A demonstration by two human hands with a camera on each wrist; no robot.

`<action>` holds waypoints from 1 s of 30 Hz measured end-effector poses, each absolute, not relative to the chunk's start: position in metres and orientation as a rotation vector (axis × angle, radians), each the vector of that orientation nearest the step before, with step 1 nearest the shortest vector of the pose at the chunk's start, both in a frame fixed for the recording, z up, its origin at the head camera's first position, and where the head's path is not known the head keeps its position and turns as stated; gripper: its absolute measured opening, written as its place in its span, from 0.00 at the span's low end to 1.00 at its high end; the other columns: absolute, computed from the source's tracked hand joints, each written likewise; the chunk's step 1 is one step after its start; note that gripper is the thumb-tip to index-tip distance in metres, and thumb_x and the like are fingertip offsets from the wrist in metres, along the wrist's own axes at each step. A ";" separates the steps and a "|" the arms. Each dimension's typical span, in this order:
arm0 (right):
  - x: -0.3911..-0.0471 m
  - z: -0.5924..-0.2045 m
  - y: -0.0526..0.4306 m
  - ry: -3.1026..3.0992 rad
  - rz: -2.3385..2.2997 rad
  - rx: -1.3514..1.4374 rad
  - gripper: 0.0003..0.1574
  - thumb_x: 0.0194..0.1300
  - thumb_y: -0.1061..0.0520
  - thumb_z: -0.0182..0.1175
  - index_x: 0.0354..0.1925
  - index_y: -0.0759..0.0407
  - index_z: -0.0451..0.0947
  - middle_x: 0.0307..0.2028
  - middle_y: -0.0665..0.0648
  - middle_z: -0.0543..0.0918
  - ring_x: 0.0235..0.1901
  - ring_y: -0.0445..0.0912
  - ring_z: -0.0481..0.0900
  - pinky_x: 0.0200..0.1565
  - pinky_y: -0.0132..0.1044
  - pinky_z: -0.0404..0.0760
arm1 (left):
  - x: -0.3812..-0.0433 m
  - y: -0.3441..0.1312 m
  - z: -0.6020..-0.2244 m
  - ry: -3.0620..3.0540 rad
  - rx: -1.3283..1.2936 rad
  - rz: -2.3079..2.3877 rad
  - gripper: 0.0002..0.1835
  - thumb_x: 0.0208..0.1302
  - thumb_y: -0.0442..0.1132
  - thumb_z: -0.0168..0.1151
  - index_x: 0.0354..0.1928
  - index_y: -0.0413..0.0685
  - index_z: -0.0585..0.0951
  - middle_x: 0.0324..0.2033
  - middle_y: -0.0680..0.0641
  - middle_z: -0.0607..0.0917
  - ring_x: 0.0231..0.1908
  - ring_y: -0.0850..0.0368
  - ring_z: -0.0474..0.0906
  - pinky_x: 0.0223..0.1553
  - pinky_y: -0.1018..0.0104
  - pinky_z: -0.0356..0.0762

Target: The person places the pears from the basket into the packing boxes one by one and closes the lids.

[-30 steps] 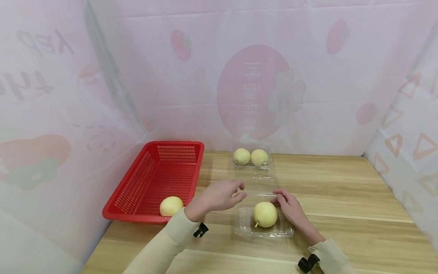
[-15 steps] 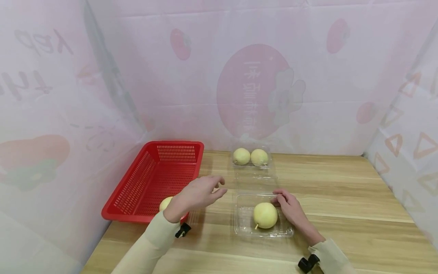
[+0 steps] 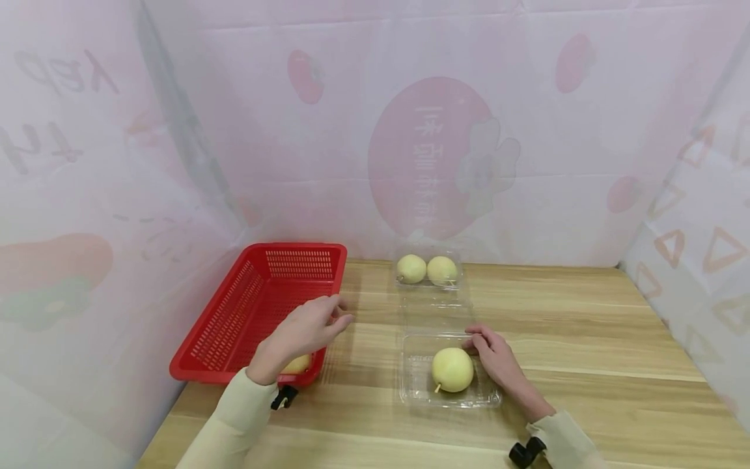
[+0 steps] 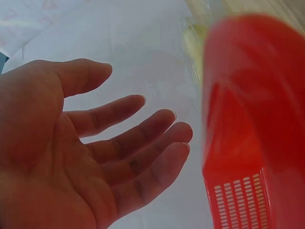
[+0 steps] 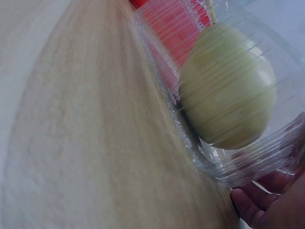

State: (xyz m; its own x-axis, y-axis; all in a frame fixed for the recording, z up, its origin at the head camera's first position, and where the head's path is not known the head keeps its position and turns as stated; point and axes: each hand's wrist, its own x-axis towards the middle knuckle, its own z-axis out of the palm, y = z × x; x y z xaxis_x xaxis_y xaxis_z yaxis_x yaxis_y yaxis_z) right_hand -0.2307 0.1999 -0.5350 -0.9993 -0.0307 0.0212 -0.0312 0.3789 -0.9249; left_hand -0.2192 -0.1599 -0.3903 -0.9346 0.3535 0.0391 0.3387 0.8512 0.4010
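My left hand [image 3: 300, 333] is over the right side of the red plastic basket [image 3: 206, 376], its fingers loosely bent and holding nothing. A yellow pear [image 3: 297, 365] lies in the basket's near corner, partly hidden under that hand. In the left wrist view the palm and spread fingers show beside the basket's red rim [image 4: 238, 43]. My right hand [image 3: 497, 359] grips the right wall of a clear plastic clamshell box [image 3: 413, 391] near its hinge. One pear [image 3: 452, 370] sits inside this box; the right wrist view shows the pear [image 5: 228, 88] through the ribbed plastic.
The box's lid [image 3: 433, 316] lies folded back on the wooden table [image 3: 586, 365]. Behind it, by the back curtain [image 3: 328, 163], stands another clear box with two pears [image 3: 412, 269] in it. Printed curtains enclose the table at the left and right.
My left hand has moved left, away from the clamshell box and over the basket, covering part of the pear there. The right hand has stayed at the box.
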 end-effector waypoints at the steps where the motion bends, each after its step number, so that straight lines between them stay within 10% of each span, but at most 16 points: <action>1: -0.231 -0.535 0.200 -2.607 1.751 0.061 0.19 0.76 0.62 0.43 0.55 0.69 0.74 0.40 0.66 0.86 0.42 0.51 0.86 0.48 0.37 0.82 | -0.220 -0.163 -0.391 2.989 0.542 0.646 0.15 0.67 0.49 0.61 0.49 0.49 0.79 0.38 0.55 0.84 0.35 0.63 0.78 0.39 0.65 0.79; 30: -0.230 -0.534 0.199 -2.586 1.738 0.062 0.18 0.75 0.62 0.44 0.54 0.70 0.75 0.38 0.66 0.87 0.40 0.49 0.86 0.47 0.34 0.82 | -0.232 -0.217 -0.428 3.050 0.278 0.623 0.23 0.66 0.50 0.60 0.54 0.41 0.77 0.44 0.42 0.82 0.42 0.50 0.78 0.44 0.52 0.80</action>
